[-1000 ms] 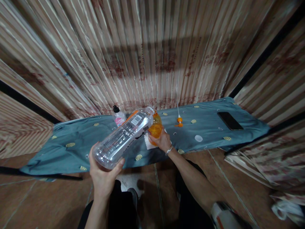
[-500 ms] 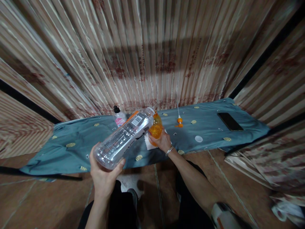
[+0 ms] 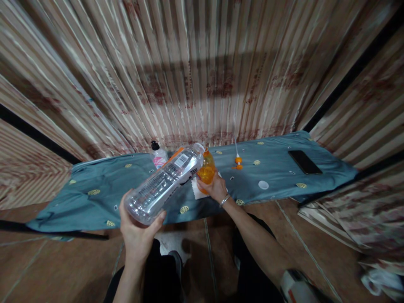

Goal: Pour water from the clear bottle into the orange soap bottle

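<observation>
A large clear bottle [image 3: 164, 185] with a printed label is tilted, its base low on the left and its mouth up on the right. My left hand [image 3: 139, 231] is wrapped round its base. The bottle's mouth is at the top of an orange bottle [image 3: 206, 170]; whether they touch, I cannot tell. My right hand [image 3: 214, 187] grips the orange bottle over a white cloth or paper [image 3: 198, 191]. To the right lies an orange pump head [image 3: 237, 163] with a long clear tube.
Behind the clear bottle stands a small bottle [image 3: 159, 158] with a black pump. A round white disc [image 3: 263, 184] and a black phone [image 3: 304, 162] lie on the blue-green cloth-covered table [image 3: 104, 176]. Pleated curtains [image 3: 202, 75] hang behind and at both sides.
</observation>
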`<act>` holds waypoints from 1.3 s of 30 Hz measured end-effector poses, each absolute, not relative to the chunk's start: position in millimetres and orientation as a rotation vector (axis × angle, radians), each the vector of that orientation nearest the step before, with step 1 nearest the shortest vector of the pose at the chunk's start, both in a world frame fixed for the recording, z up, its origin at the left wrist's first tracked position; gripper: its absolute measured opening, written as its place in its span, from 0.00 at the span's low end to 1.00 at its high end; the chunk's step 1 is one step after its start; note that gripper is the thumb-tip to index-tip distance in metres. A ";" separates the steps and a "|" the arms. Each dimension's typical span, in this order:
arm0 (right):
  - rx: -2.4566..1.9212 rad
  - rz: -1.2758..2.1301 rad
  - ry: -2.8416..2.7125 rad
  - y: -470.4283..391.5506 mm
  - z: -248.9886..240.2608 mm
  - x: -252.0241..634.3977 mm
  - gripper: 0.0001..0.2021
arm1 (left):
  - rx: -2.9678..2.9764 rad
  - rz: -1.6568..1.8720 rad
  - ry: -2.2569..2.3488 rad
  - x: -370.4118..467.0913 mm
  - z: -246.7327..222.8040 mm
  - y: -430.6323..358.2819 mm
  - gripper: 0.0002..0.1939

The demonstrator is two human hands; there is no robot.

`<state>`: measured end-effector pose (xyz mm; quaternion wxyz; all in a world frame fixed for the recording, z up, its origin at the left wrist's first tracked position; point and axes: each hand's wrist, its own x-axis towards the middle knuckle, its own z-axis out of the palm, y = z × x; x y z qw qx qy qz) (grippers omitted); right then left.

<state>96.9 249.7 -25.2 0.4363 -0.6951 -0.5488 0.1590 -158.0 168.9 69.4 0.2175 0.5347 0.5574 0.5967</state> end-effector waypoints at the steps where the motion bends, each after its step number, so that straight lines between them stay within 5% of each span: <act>1: -1.730 0.388 -1.366 249.7 -25.2 96.8 0.33 | 1.483 1.653 1.543 -158.3 68.6 169.0 0.51; 39: -1.758 0.374 -1.380 249.2 -22.4 98.1 0.34 | 1.425 1.640 1.551 -155.0 74.9 167.8 0.53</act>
